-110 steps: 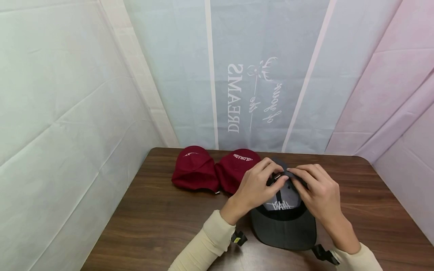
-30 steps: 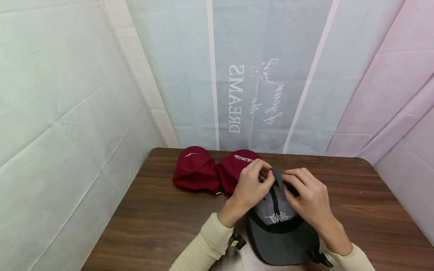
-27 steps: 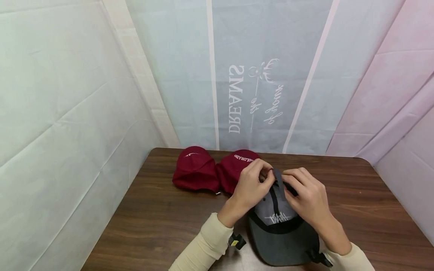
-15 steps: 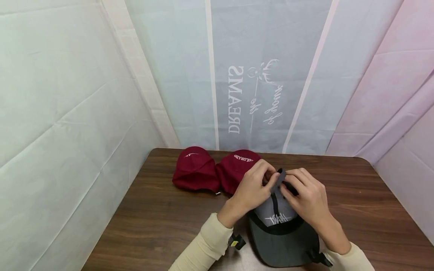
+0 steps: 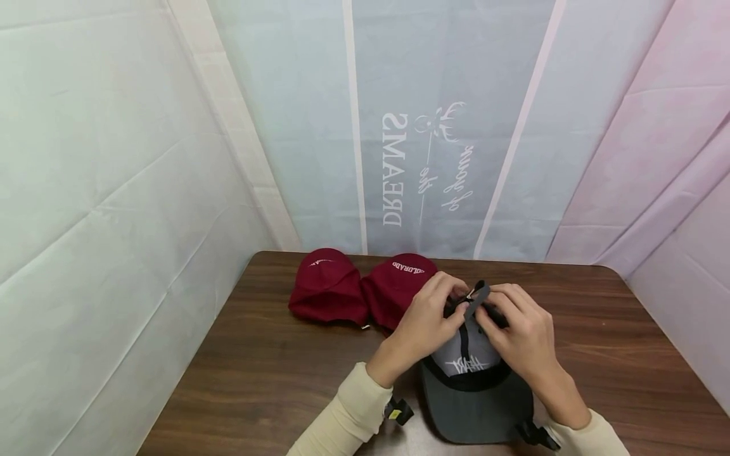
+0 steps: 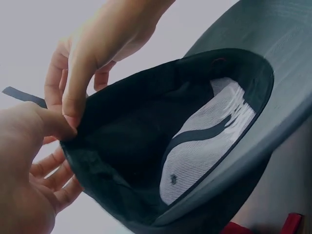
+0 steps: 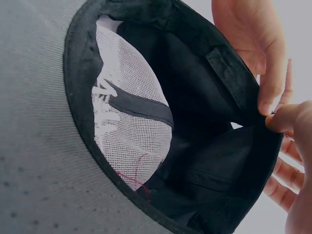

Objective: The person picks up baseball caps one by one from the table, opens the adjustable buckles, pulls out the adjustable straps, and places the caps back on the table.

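Observation:
A grey baseball cap (image 5: pixel 476 411) with white lettering inside its crown is held brim toward me. My left hand (image 5: pixel 424 316) pinches the back band near the strap's buckle. My right hand (image 5: pixel 521 329) pinches the band from the other side. A narrow grey strap (image 5: pixel 478 303) sticks up between the hands. In the left wrist view the strap's free end (image 6: pixel 22 96) juts out past the fingers. The right wrist view shows the cap's dark lining (image 7: pixel 204 97), with thumb and fingertips meeting at the rear edge. Fingers partly hide the buckle.
Two dark red caps (image 5: pixel 327 288) (image 5: pixel 399 285) lie side by side at the back of the brown wooden table (image 5: pixel 256 380), one lettered COLORADO and partly behind my left hand. A cloth backdrop (image 5: pixel 428 63) hangs behind the table, with cloth sides left and right.
The grey strap has swung from upright to tilted right, and part of the buckle shows again. Both hands have shifted slightly right with the cap. The red caps have stayed put.

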`<state>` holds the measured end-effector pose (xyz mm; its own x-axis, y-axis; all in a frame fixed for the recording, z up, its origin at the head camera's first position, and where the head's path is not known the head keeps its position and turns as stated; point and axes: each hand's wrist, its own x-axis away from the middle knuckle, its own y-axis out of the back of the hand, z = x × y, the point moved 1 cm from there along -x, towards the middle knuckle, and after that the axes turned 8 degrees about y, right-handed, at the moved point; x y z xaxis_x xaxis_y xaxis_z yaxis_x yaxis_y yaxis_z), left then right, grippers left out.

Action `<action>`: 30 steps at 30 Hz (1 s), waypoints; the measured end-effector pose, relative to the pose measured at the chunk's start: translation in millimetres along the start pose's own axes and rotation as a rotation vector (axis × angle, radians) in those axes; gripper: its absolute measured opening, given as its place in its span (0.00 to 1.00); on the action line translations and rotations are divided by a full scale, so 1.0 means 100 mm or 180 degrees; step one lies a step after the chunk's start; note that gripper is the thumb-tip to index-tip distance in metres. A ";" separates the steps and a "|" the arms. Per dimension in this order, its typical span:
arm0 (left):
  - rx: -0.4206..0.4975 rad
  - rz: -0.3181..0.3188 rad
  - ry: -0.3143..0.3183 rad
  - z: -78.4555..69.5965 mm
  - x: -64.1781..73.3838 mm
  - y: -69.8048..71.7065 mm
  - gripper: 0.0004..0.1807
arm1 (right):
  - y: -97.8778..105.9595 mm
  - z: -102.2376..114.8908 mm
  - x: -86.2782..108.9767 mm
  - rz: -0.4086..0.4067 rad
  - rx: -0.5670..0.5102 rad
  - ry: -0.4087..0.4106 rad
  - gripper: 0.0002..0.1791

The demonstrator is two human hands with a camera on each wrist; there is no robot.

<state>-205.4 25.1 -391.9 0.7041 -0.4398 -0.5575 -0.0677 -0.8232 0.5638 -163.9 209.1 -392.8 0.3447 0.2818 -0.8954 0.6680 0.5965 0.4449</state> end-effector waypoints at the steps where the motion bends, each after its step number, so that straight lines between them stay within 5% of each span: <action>1: 0.0023 -0.0047 0.0016 0.00 0.00 0.00 0.11 | 0.00 0.01 0.00 -0.0018 0.0003 -0.0001 0.26; 12: 0.0069 -0.0345 -0.0175 0.01 0.03 0.02 0.06 | -0.02 0.04 -0.01 -0.0158 -0.0037 0.0079 0.25; 30: -0.0043 -0.0529 -0.0326 0.05 0.05 0.05 0.07 | -0.06 0.09 -0.04 -0.0282 -0.0005 0.0145 0.22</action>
<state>-205.4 17.1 -395.5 0.6292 -0.3330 -0.7022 0.0535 -0.8828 0.4666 -163.3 197.3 -391.7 0.2539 0.2619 -0.9311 0.6935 0.6217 0.3640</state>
